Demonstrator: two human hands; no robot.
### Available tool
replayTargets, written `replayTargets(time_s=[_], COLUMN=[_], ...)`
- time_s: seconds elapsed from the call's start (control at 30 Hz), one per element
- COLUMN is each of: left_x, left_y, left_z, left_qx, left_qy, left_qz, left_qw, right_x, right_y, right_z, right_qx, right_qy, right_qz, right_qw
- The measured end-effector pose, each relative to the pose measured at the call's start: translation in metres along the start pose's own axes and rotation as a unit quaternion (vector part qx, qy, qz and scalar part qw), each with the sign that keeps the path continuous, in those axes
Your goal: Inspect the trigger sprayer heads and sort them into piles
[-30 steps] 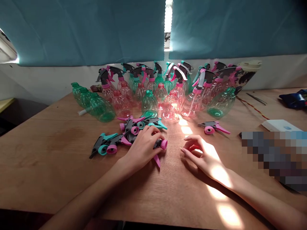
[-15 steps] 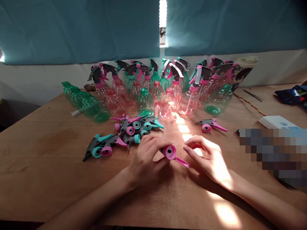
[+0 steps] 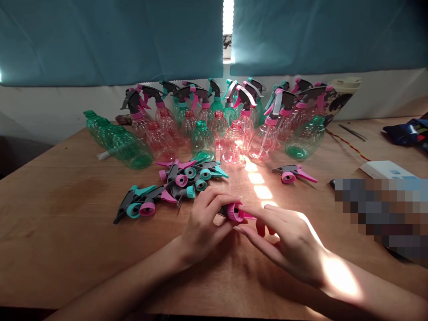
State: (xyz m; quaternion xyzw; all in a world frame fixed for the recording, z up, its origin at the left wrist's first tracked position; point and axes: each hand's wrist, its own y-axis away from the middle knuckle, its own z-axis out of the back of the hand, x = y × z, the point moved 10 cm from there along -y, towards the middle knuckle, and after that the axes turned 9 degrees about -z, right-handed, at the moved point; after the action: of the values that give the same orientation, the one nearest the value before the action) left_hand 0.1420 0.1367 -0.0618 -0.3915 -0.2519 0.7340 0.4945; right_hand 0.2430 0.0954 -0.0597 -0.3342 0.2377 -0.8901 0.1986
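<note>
Teal curtains (image 3: 110, 40) hang across the back of the room, with a bright strip of daylight between them, above a pale wall (image 3: 43, 107). The wooden surface (image 3: 56, 214) fills the lower view. Along its far side, clear pink and green plastic spray bottles (image 3: 202, 142) crowd together in an arc, most topped with trigger heads, though those at the front have bare necks (the green bottles (image 3: 132, 149) at the far left lie on their sides). In front of them sits a heap of loose trigger heads (image 3: 187, 178) in gray, teal and pink, with a single trigger head (image 3: 290, 174) apart on the right. Just beside the heap, the left hand (image 3: 205, 227) is closed around a gray sprayer head (image 3: 232, 211), its pink collar (image 3: 236, 211) facing right. The right hand (image 3: 284, 240) is partly open, its fingertips (image 3: 249, 211) touching that collar.
</note>
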Motion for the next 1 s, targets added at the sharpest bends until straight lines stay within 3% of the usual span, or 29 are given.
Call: replayTargets(time_s=[0.33, 0.6, 1.0], left_x=[0.005, 0.000, 0.008], left_y=[0.008, 0.010, 0.007], left_z=[-0.004, -0.011, -0.008], left_qx=[-0.010, 0.005, 0.000], left_qy=[0.028, 0.051, 0.047], left_qz=[0.031, 0.019, 0.043], left_qw=[0.999, 0.999, 0.998], right_x=[-0.027, -0.033, -0.028], right_y=[0.001, 0.012, 0.012], right_z=[-0.013, -0.017, -0.017], right_qx=[-0.026, -0.028, 0.003], right_qy=[-0.136, -0.180, -0.076], right_qz=[-0.089, -0.111, -0.035], right_qw=[0.986, 0.977, 0.996])
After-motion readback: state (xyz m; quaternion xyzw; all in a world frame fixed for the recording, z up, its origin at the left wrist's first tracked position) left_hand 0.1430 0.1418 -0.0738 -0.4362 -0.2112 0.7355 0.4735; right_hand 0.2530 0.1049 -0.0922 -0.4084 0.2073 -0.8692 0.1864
